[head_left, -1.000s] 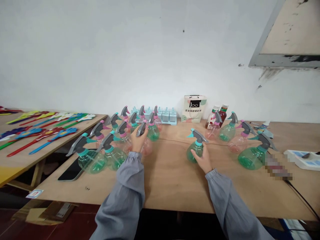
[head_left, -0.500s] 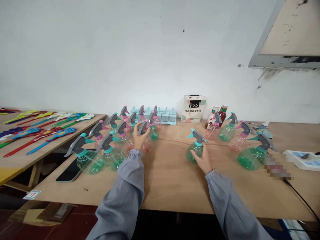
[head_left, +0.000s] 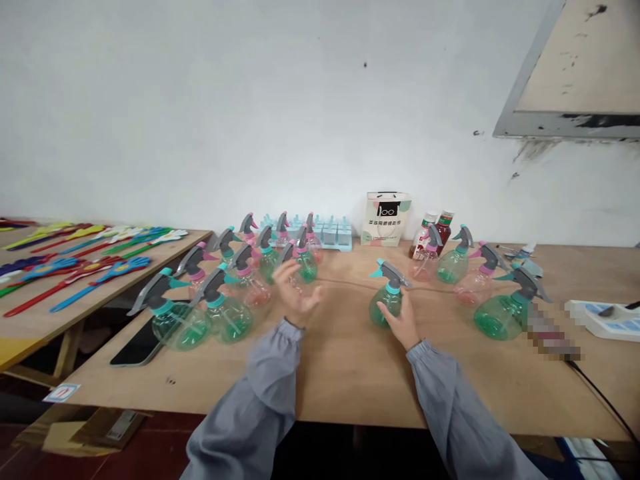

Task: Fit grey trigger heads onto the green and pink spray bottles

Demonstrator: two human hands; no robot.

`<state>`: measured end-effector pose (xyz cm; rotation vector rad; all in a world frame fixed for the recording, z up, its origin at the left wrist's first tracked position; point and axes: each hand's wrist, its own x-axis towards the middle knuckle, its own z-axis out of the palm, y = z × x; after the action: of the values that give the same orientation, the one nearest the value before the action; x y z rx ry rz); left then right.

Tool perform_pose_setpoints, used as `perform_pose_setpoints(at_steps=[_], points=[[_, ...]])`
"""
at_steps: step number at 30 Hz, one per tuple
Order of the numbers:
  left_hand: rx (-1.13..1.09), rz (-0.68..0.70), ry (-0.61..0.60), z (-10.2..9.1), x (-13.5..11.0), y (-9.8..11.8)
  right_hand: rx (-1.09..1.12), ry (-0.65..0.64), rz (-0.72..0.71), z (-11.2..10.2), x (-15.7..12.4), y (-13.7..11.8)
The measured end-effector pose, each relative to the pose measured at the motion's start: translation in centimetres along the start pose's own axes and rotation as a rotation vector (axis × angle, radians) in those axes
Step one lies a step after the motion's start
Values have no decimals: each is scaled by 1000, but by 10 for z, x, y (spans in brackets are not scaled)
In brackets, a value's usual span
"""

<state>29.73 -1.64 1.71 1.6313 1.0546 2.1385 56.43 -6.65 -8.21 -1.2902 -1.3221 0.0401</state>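
Note:
My right hand (head_left: pixel 401 319) wraps round a green spray bottle (head_left: pixel 384 303) with a turquoise and grey trigger head, upright on the wooden table. My left hand (head_left: pixel 299 290) is open and slightly blurred, its fingers apart with nothing in them. Behind it stands a pink spray bottle, mostly hidden by the hand, with its grey head (head_left: pixel 287 252) showing. Several more green and pink bottles stand in a group to the left, such as a green spray bottle (head_left: pixel 229 320) in front. On the right is another group, with a green spray bottle (head_left: pixel 500 315) nearest me.
A phone (head_left: pixel 137 347) lies beside the left bottles. Along the wall are light-blue popsicle moulds (head_left: pixel 330 235), a paper bag (head_left: pixel 386 220) and sauce bottles (head_left: pixel 443 223). A white tray (head_left: pixel 607 327) and a cable (head_left: pixel 600 393) are at right. Colourful hand-shaped sticks (head_left: pixel 100 270) cover the left table.
My left hand has let go of the pink spray bottle's head and moved right and toward me, its fingers opening. My right hand stays on the green spray bottle.

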Motion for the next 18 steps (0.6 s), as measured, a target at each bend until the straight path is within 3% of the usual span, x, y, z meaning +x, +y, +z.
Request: perform_pose_setpoints(at_steps=[3, 5, 8, 12, 14, 18], points=[[-163, -143, -393, 26, -28, 40, 8, -61, -54, 10, -9, -9], [-179, -255, -537, 44, -44, 55, 23, -123, -119, 18, -18, -17], [-184, -403, -543, 62, -56, 60, 25, -218, -191, 27, -30, -28], [-189, -448, -518, 64, -51, 48, -9, -314, -195, 17, -22, -29], [-209, -439, -555, 59, -45, 43, 3, -230, -138, 2, 1, -18], [-249, -446, -574, 50, -40, 32, -11, 232, 5, -31, 75, 20]])
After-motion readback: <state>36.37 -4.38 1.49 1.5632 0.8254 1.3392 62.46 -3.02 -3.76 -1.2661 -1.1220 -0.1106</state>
